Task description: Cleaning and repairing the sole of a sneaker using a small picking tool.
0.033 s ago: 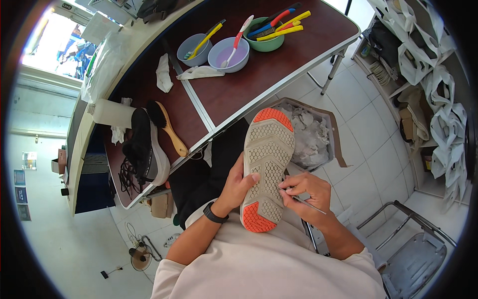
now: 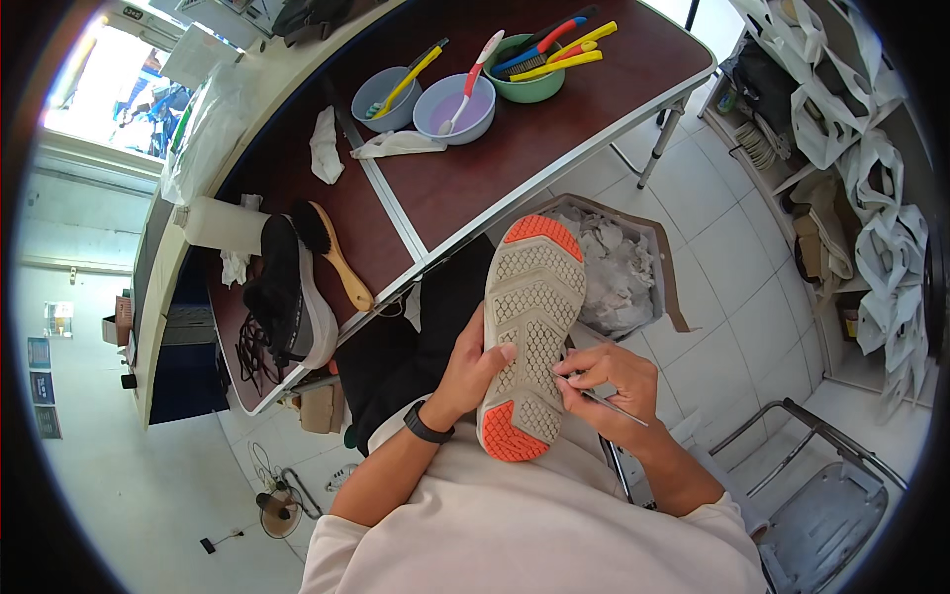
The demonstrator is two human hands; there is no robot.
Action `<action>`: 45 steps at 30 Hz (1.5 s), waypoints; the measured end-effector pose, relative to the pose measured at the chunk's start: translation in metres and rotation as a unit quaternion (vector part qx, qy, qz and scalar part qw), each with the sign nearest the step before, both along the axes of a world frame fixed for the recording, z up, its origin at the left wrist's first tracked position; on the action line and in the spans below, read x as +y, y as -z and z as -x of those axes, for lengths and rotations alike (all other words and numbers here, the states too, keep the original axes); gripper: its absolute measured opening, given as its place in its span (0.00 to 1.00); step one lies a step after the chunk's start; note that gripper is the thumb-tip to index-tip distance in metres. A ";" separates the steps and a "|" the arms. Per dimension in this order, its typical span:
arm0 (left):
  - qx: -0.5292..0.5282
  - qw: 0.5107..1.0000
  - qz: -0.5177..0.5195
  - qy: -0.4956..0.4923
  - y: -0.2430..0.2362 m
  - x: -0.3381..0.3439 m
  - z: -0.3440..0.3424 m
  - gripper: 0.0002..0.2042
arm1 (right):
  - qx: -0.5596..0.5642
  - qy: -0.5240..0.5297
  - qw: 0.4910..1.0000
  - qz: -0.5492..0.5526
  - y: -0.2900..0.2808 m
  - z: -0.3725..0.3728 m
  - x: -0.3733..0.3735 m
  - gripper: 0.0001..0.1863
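A shoe [image 2: 534, 327] is held sole up in front of my body, its beige tread patterned and its two ends orange. My left hand [image 2: 473, 368] grips its left edge, thumb on the sole, the other fingers hidden behind. At the opposite edge my right hand [image 2: 612, 388] pinches a thin metal pick [image 2: 616, 407], whose tip is close to the middle of the sole; whether it touches cannot be made out. The other shoe [image 2: 297, 297], dark with a pale sole, lies on the table beside a wooden-handled brush [image 2: 338, 259] and black laces [image 2: 255, 356].
The dark red table [image 2: 396, 238] holds a grey-blue bowl [image 2: 364, 99], a lilac-lined bowl [image 2: 473, 129] and a green bowl [image 2: 539, 91], all with brushes. Crumpled white paper [image 2: 618, 272] fills a box on the floor beyond the shoe. A metal chair [image 2: 821, 515] stands at right.
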State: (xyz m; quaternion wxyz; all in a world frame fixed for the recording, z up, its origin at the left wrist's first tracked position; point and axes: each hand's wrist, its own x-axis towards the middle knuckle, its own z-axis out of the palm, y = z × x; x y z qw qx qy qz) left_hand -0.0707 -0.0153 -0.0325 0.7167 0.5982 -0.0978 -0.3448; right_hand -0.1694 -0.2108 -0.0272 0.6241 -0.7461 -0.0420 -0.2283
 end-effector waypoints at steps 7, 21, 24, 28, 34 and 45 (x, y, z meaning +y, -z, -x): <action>0.003 1.000 0.003 0.015 0.004 0.003 -0.001 0.37 | -0.004 -0.024 0.999 0.025 -0.004 -0.001 -0.004 0.12; -0.019 0.999 -0.003 0.041 0.005 0.001 0.000 0.36 | -0.020 -0.007 1.000 0.004 0.001 0.002 -0.003 0.12; -0.010 0.999 -0.005 0.035 0.002 0.000 0.000 0.36 | -0.020 -0.015 0.999 0.021 0.001 0.003 -0.005 0.12; -0.017 0.999 -0.015 0.030 0.000 0.000 0.001 0.36 | -0.044 0.018 0.997 0.066 0.001 0.001 0.003 0.13; -0.012 0.998 -0.039 0.040 0.001 -0.002 0.000 0.35 | -0.056 0.097 0.990 0.090 0.005 0.002 0.012 0.15; -0.039 0.999 -0.015 0.021 0.002 -0.004 0.002 0.35 | -0.063 0.026 0.995 0.068 0.003 0.000 0.004 0.16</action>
